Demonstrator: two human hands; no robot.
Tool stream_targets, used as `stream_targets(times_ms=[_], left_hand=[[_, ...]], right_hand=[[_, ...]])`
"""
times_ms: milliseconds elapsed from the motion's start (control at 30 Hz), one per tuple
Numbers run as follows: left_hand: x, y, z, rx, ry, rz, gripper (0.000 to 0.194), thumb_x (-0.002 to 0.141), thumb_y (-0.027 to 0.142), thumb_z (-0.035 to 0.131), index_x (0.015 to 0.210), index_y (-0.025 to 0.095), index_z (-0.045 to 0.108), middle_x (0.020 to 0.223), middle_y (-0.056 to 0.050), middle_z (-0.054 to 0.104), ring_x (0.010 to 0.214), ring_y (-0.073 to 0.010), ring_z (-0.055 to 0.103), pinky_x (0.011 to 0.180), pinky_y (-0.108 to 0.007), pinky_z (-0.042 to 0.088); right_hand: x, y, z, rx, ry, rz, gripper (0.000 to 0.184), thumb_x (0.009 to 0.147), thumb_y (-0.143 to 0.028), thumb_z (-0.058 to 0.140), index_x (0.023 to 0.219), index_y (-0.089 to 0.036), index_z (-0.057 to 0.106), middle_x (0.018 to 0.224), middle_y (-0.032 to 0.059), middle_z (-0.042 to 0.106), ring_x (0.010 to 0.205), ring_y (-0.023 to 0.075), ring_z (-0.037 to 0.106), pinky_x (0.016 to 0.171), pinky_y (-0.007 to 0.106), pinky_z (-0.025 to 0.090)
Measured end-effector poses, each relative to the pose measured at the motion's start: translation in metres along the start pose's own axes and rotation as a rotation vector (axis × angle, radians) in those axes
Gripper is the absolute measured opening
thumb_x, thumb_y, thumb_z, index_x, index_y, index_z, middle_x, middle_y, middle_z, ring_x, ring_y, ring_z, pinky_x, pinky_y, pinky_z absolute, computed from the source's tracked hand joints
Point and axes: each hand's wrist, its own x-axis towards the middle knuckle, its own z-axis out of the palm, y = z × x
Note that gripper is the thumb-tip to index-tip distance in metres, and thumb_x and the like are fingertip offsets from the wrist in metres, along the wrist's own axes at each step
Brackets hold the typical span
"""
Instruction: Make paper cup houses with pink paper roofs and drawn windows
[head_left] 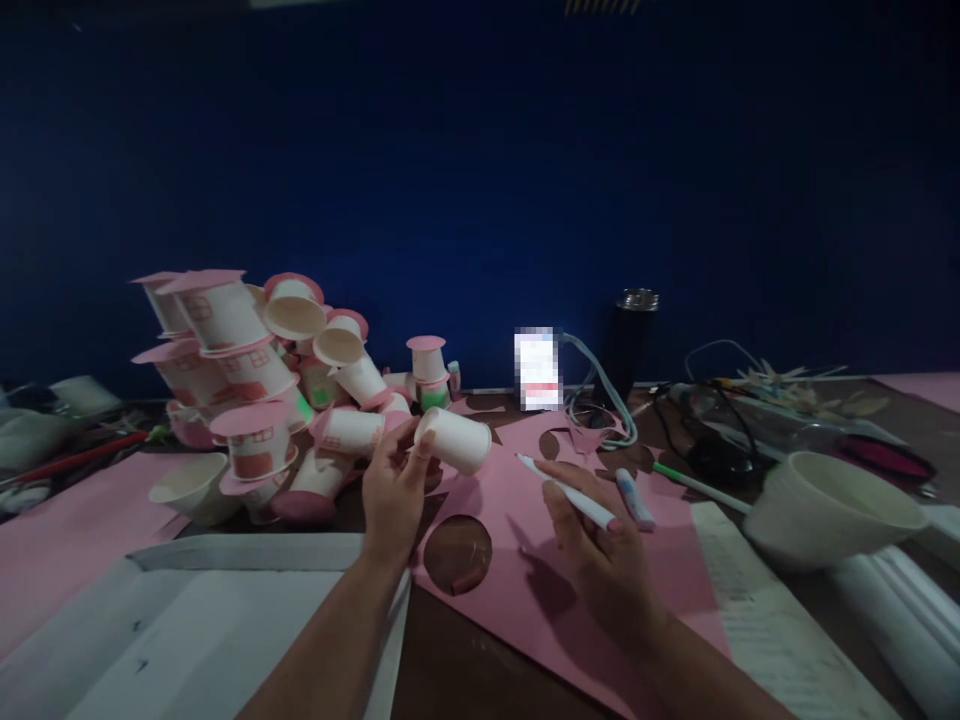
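My left hand (pixel 396 482) grips a plain white paper cup (pixel 456 442) tilted on its side above the table. In my right hand (pixel 600 550) is a white marker (pixel 574 493), its tip pointing left toward the cup but apart from it. Beneath both hands lies a sheet of pink paper (pixel 517 575) with round holes cut out of it. Left of my left hand stands a heap of paper cups (pixel 244 370) with pink paper discs on them, several with windows and doors drawn in red.
A glue stick (pixel 635 500) and a green-and-white pen (pixel 701 488) lie right of my right hand. Behind stand a dark bottle (pixel 628 345) and a lit screen (pixel 538 370). White bowls (pixel 832 510) sit at right, a white box lid (pixel 247 550) at front left.
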Motion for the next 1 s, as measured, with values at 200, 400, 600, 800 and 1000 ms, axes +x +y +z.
stream_targets(times_ms=[200, 400, 600, 800, 1000], left_hand=[[0.0, -0.005, 0.001, -0.115, -0.086, -0.168, 0.054, 0.078, 0.059, 0.059, 0.112, 0.017, 0.062, 0.083, -0.002, 0.068, 0.063, -0.0152, 0.066, 0.061, -0.029, 0.057], [0.0, -0.011, 0.0, 0.27, -0.08, 0.06, 0.053, 0.079, 0.052, 0.062, 0.122, 0.022, 0.056, 0.116, -0.009, 0.064, 0.087, -0.0212, 0.069, 0.078, -0.035, 0.057], [0.01, -0.026, -0.005, 0.644, -0.034, 0.26, 0.05, 0.084, 0.04, 0.058, 0.126, 0.015, 0.047, 0.124, -0.017, 0.054, 0.102, -0.0249, 0.064, 0.085, -0.038, 0.055], [0.007, -0.026, 0.001, 0.846, -0.115, 0.27, 0.045, 0.087, 0.028, 0.052, 0.128, 0.012, 0.043, 0.122, -0.021, 0.056, 0.104, -0.0294, 0.062, 0.086, -0.045, 0.052], [-0.003, -0.01, 0.001, 1.079, -0.176, 0.402, 0.047, 0.085, 0.024, 0.053, 0.129, 0.01, 0.046, 0.132, -0.022, 0.05, 0.124, -0.0348, 0.047, 0.098, -0.047, 0.042]], right_hand=[[0.004, -0.005, -0.005, -0.04, 0.056, -0.136, 0.026, 0.091, -0.021, 0.054, 0.114, -0.026, 0.066, 0.098, 0.0054, 0.067, 0.091, 0.0203, 0.059, 0.079, 0.037, 0.048], [0.005, -0.007, -0.007, -0.042, 0.04, -0.234, 0.029, 0.088, -0.013, 0.056, 0.113, -0.023, 0.067, 0.099, 0.0061, 0.069, 0.092, 0.0204, 0.059, 0.08, 0.035, 0.048], [0.006, -0.007, -0.007, -0.051, 0.002, -0.215, 0.028, 0.089, -0.015, 0.056, 0.113, -0.024, 0.067, 0.099, 0.0058, 0.068, 0.093, 0.0209, 0.059, 0.081, 0.036, 0.048], [0.004, -0.002, -0.006, -0.067, -0.033, -0.18, 0.028, 0.089, -0.017, 0.057, 0.114, -0.026, 0.066, 0.1, 0.0058, 0.068, 0.094, 0.0216, 0.059, 0.084, 0.038, 0.047], [0.003, 0.0, -0.004, -0.093, -0.049, -0.187, 0.028, 0.089, -0.017, 0.057, 0.114, -0.027, 0.065, 0.102, 0.0047, 0.068, 0.095, 0.0208, 0.06, 0.086, 0.037, 0.047]])
